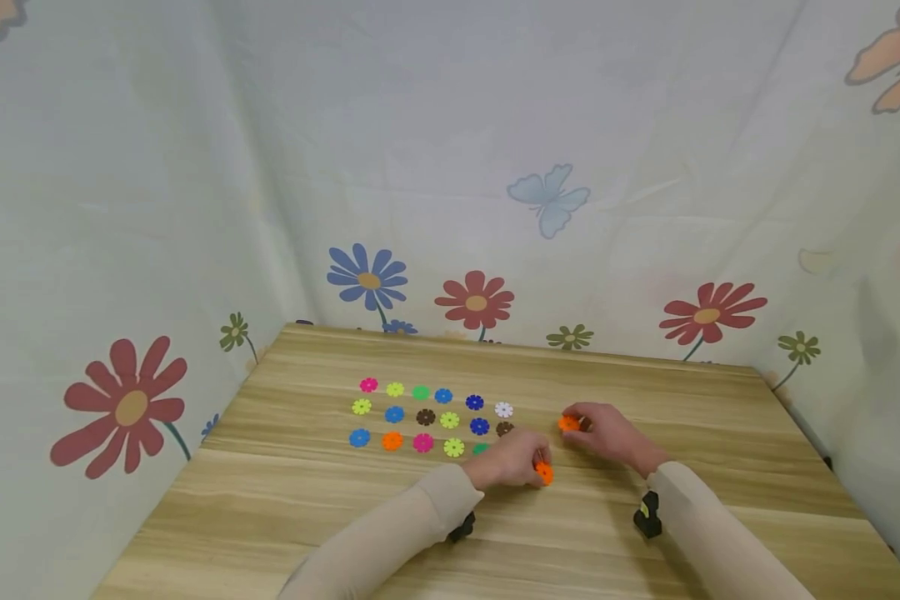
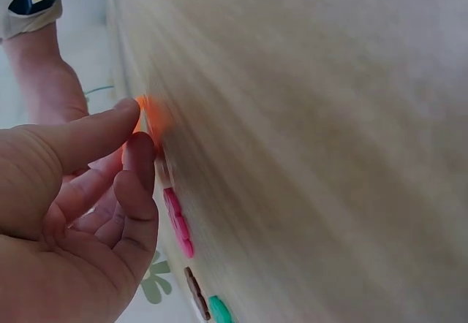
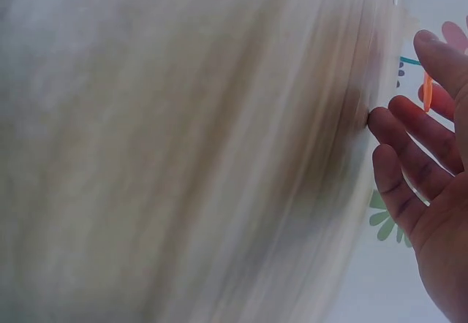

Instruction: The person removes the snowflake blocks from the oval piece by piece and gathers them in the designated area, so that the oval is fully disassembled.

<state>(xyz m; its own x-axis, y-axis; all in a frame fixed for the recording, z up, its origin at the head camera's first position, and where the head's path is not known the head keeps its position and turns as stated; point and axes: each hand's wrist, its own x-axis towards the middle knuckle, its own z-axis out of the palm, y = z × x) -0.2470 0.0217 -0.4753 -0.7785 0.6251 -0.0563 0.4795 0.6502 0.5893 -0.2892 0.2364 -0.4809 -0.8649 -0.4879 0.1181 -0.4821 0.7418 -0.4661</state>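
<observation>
My left hand (image 1: 512,458) pinches an orange flower-shaped disc (image 1: 544,473) between thumb and fingertips, just above the table. Farther right, my right hand (image 1: 611,432) holds a second orange flower-shaped disc (image 1: 568,423) by its thumb and fingers. In the right wrist view this disc (image 3: 427,93) shows edge-on by the fingers, the others spread loosely. The left wrist view shows the left hand's disc as an orange blur (image 2: 155,115) past the thumb tip. Left of the hands lie flower discs in three rows; the left hand partly covers a green disc (image 1: 482,448).
The rows hold a white disc (image 1: 504,409), a brown disc (image 1: 505,428), a dark blue disc (image 1: 479,427) and several others. Beside the left hand, a pink disc (image 2: 179,224) lies flat. A flower-printed curtain (image 1: 450,167) rises behind the wooden table (image 1: 270,500).
</observation>
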